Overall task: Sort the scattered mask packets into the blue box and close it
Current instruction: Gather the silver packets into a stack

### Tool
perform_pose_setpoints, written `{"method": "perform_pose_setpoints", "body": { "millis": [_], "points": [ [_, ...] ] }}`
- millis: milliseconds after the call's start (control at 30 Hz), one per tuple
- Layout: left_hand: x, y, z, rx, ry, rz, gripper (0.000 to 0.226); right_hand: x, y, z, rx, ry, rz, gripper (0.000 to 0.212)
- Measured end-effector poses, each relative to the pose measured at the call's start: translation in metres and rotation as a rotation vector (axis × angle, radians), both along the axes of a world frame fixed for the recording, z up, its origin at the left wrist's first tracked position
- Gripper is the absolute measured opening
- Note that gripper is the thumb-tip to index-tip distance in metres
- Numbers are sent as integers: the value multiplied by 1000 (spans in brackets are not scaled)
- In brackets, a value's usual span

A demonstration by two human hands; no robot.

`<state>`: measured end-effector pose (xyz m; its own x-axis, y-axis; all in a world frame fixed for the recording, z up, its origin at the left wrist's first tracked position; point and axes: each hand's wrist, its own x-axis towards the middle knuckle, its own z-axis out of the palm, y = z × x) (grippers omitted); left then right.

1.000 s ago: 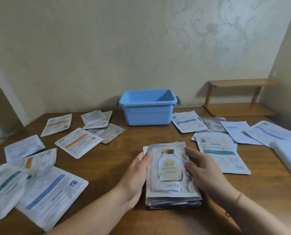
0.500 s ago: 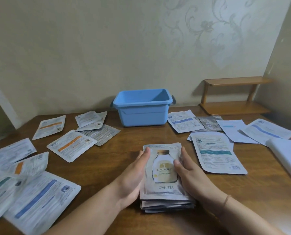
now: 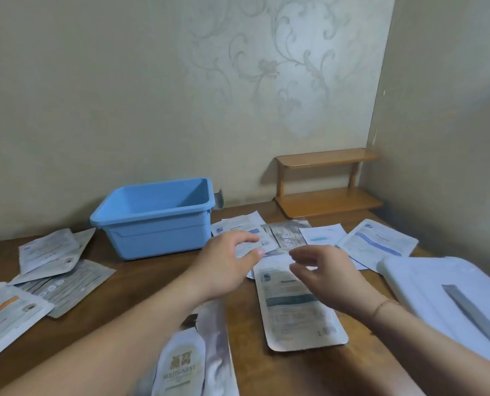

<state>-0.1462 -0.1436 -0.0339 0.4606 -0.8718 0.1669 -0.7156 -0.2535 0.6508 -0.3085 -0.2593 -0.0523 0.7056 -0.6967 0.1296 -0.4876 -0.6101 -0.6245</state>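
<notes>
Along the left edge of the table, loose mask packets lay overlapping where they had been strewn, one with an orange stripe nearest the edge; none of these were in reach of either hand. Toward the back edge, left of centre, the blue box stood open and looked empty inside, its mouth facing up to receive packets. At the near edge, a gathered stack with a bottle printed on its top packet sat partly under the left forearm, presumably squared up so it could go into the box in one lift.

The left hand reached over a white packet lying just right of the box. Its grip was half spread, thumb and fingers curved apart; the fingertips seemed to touch the packet, though blur made contact uncertain, and it pinched nothing yet. The right hand hovered above a teal-banded packet, grip likewise loosely spread and holding nothing.

More packets fanned toward the right edge, and the white lid rested flat at the right edge, set aside for closing the box.
</notes>
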Motion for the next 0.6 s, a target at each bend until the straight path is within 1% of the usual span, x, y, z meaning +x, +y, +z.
{"method": "perform_pose_setpoints", "body": {
  "millis": [67, 100, 200, 267, 367, 467, 533, 600],
  "points": [
    [10, -42, -7, 95, -5, 0, 28, 2, -32, -2, -107, 88, -32, 31],
    [15, -60, -10, 127, -23, 0, 27, 4, -45, -4, -148, 130, -40, 29],
    [31, -106, -22, 208, -112, -10, 33, 14, -74, -14, -233, 233, -39, 27],
    [45, -131, -30, 236, -145, 8, 31, 23, -89, -21, -316, 301, -14, 28],
    [63, -157, -43, 265, -202, 42, 21, 36, -103, -29, -391, 411, 15, 24],
    [73, -172, -53, 293, -241, 68, 26, 41, -111, -36, -439, 392, 51, 23],
    [77, -179, -57, 298, -262, 64, 23, 41, -116, -42, -478, 365, 82, 24],
    [78, -184, -57, 272, -231, 64, 25, 39, -119, -46, -490, 352, 96, 24]
  ]
}}
